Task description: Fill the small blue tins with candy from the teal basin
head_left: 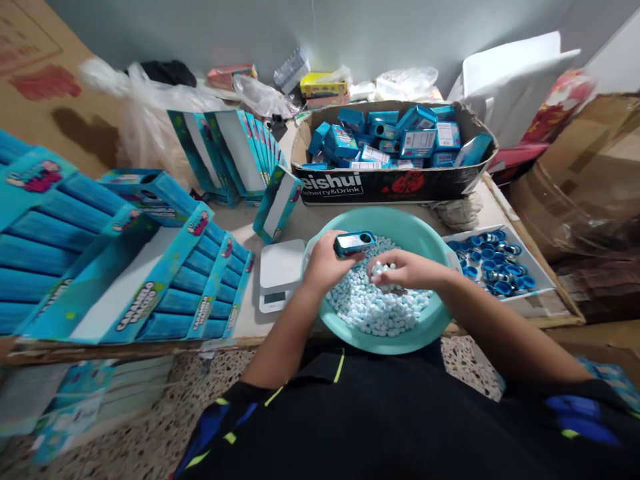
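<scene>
My left hand [324,263] is wrapped round a small blue candy box [354,243], held over the left side of a turquoise basin [385,343]. A dark round hole shows in the box's upward-facing end. Pale blue and white candies [380,312] lie heaped inside the basin. Over them, to the right of the box, my right hand [407,270] is closed on a handful of the candies, several of which show between thumb and fingers. The two hands are close together but apart.
A white scale [281,273] stands left of the basin. Behind it, a black carton [390,190] holds many blue boxes. At right, a white tray [543,300] contains blue caps [493,263]. Blue display cartons [145,267] fill the left side.
</scene>
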Demonstrator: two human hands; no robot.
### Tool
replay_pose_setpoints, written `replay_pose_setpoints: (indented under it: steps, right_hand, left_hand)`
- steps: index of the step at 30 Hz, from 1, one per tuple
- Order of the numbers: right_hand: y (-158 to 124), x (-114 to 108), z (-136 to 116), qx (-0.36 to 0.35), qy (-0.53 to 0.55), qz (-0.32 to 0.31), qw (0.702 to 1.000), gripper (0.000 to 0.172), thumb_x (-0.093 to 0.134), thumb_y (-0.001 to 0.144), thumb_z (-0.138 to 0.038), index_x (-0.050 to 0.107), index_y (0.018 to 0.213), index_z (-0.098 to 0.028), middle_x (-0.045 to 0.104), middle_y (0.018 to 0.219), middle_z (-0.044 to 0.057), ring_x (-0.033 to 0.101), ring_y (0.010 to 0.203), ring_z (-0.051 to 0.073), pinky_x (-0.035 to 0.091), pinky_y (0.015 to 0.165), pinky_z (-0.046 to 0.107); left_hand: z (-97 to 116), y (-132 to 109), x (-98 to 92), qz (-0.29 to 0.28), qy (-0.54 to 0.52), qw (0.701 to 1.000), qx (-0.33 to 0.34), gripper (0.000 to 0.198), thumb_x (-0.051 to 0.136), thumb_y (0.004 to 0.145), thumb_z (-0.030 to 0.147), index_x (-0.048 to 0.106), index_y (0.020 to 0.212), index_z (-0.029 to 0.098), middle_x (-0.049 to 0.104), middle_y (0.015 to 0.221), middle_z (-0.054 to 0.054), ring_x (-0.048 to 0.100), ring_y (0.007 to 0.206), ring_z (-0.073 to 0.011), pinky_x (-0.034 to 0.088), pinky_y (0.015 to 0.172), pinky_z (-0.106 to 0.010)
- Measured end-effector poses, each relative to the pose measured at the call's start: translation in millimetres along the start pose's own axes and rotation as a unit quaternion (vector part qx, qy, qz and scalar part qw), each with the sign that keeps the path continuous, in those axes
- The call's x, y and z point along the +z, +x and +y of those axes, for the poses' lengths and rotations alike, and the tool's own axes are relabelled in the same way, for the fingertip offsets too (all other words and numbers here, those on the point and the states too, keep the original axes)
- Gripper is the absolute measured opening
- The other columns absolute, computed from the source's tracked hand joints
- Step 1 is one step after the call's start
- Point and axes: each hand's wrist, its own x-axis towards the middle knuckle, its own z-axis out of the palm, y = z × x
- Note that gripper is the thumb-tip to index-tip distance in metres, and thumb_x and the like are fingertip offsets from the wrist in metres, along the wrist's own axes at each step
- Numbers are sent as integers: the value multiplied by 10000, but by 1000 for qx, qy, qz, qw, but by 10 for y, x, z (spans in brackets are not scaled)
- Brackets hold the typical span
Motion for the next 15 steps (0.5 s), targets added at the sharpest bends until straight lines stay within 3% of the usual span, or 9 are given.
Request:
replay_pose_setpoints:
  steps: [4,8,11,15]
  right_hand:
    - [88,13,-156,-89,169,102,976,304,703,764,-507,578,845,-241,557,645,-19,462,487,130,341,424,261]
    - [306,49,-345,-209,310,287,882,409,675,755,-589,478,924,-273,498,727,-31,411,524,122,249,425,239]
    - [427,64,-353,-228,331,379,833,426,637,786,-609,464,998,-283,514,806,-12,489,600,145,287,444,243]
    - [460,75,-233,-206,267,435,835,393,538,845,-623,465,1046,-294,556,876,15,610,785,208,438,566,284]
  left_hand:
    - [-17,13,-15,-20,-1,1000,12,403,930,671,235,715,1012,217,733,1000,-64,725,959,-268,600,873,-425]
    - [90,-17,-49,-44,-22,998,33,386,920,719,244,710,1040,210,722,1006,-66,724,962,-267,605,878,-441]
    - [152,-32,-72,-74,-19,995,60,385,929,729,260,706,1038,209,711,1006,-66,715,965,-266,602,881,-443]
    - [161,-34,-78,-122,-25,988,89,369,925,743,280,699,1032,238,697,1007,-62,709,978,-274,604,889,-463]
